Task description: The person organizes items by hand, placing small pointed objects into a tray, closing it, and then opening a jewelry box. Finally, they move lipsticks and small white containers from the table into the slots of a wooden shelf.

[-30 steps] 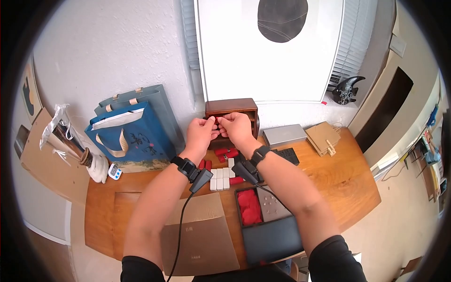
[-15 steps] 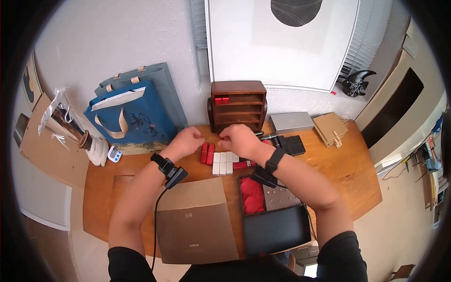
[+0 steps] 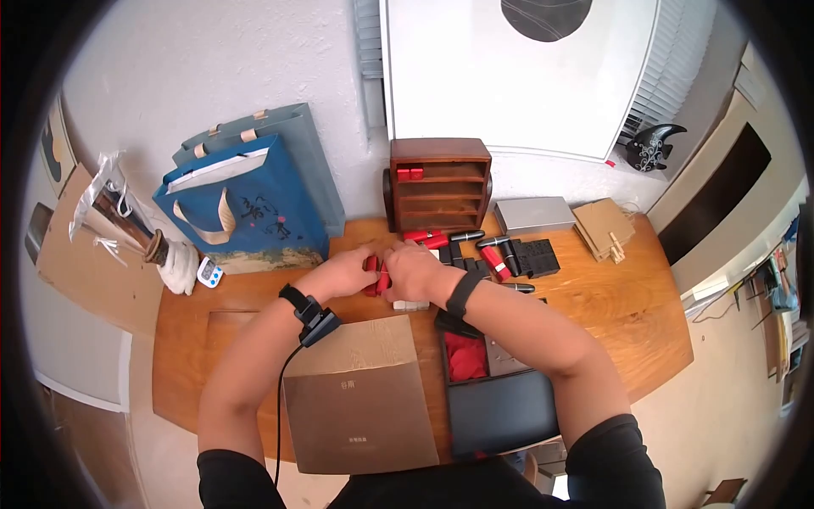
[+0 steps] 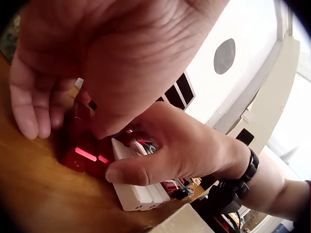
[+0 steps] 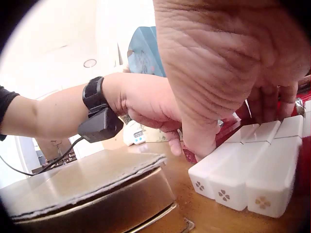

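Two red lipstick tubes (image 4: pixel 77 158) lie side by side on the wooden table. My left hand (image 3: pixel 343 271) pinches the left one, its thumb and a fingertip at the tube and its other fingers stretched past it. On the right one is my right hand (image 3: pixel 415 270), with the thumb at the near end and fingers at the far end. That hand partly hides both tubes in the head view. Right beside the red pair stands a row of white lipstick tubes (image 5: pixel 228 167) with clover marks, under my right palm. Red and black tubes (image 3: pixel 494 261) lie farther right.
A small wooden shelf cabinet (image 3: pixel 439 149) stands at the wall, two red pieces (image 3: pixel 409 174) on its top shelf. Blue gift bags (image 3: pixel 242 199) are at left. Nearer me lie a brown box (image 3: pixel 356 407) and a black box (image 3: pixel 500 411); a silver box (image 3: pixel 534 214) sits at back right.
Both hands have come down from the cabinet's upper shelf to the red tubes on the table. Two red pieces came into view on that shelf as the hands left it.
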Motion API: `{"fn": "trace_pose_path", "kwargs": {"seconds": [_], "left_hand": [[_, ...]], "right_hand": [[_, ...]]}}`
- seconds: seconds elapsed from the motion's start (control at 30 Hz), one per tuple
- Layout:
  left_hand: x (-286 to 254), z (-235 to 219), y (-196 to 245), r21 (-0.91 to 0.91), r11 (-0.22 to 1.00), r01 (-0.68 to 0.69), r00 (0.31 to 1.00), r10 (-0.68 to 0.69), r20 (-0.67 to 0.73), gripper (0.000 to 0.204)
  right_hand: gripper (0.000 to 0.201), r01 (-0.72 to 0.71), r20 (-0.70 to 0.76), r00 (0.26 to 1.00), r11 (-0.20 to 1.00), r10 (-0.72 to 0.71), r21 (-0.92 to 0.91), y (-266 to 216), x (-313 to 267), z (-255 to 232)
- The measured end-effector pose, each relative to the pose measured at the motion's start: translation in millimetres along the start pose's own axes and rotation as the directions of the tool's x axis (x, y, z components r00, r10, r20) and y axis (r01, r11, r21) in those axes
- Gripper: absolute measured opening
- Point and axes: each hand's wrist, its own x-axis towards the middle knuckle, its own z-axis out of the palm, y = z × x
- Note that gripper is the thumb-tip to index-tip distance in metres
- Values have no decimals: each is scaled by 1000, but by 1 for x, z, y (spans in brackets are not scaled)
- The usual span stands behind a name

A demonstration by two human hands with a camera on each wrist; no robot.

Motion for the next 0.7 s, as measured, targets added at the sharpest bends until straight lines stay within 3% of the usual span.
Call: {"fn": "trace_pose_path", "kwargs": {"seconds": [0.03, 0.13, 0.2, 0.27, 0.33, 0.37, 0.43, 0.47, 0.5, 0.53, 0.6, 0.63, 0.7], "left_hand": [[-1, -1, 4, 25, 996, 84, 996, -84, 27, 52], [0, 7, -11, 11, 1000, 7, 1000, -7, 13, 50], [-5, 9, -7, 48, 998, 43, 998, -41, -39, 48], [-13, 5, 5, 248, 967, 52, 999, -47, -24, 41], [-17, 4, 13, 268, 961, 72, 996, -81, 24, 37], [-14, 10, 4, 277, 957, 83, 996, -85, -5, 37], [-14, 12, -2, 282, 954, 99, 995, -91, -39, 36], [-17, 8, 4, -88, 982, 168, 984, -172, -46, 34], [-20, 4, 11, -445, 869, 214, 969, -248, -19, 31], [-20, 1, 20, -448, 868, 214, 969, -247, -15, 31], [-19, -7, 44, -809, 587, 45, 997, -83, -5, 26], [-17, -13, 57, -811, 583, 42, 997, -83, -8, 26], [-9, -22, 81, -836, 547, -33, 999, 9, -33, 24]], "right_hand": [[67, -7, -10, 1000, 1000, 7, 0, -1, -2, -3], [64, -27, -58, 998, 1000, 27, -2, -6, -7, -5], [65, 33, -52, 998, 999, -34, -9, -6, -3, 0], [67, 59, -79, 995, 998, -60, -8, -1, -2, 5], [71, 101, -226, 970, 993, -86, 55, -3, -5, 0], [71, 102, -226, 970, 993, -87, 57, -3, -9, -4], [78, 211, -397, 915, 925, -72, 317, 5, -23, -16], [78, 211, -395, 916, 926, -74, 315, 9, -30, -24], [80, 212, -437, 899, 846, 28, 490, 13, -39, -31], [83, 220, -456, 880, 732, 137, 645, 20, -45, -36], [85, 307, -497, 839, 562, 221, 768, 46, -43, -29], [83, 334, -452, 851, 390, 265, 858, 48, -50, -39], [84, 379, -461, 835, 294, 302, 878, 50, -58, -54]]}}
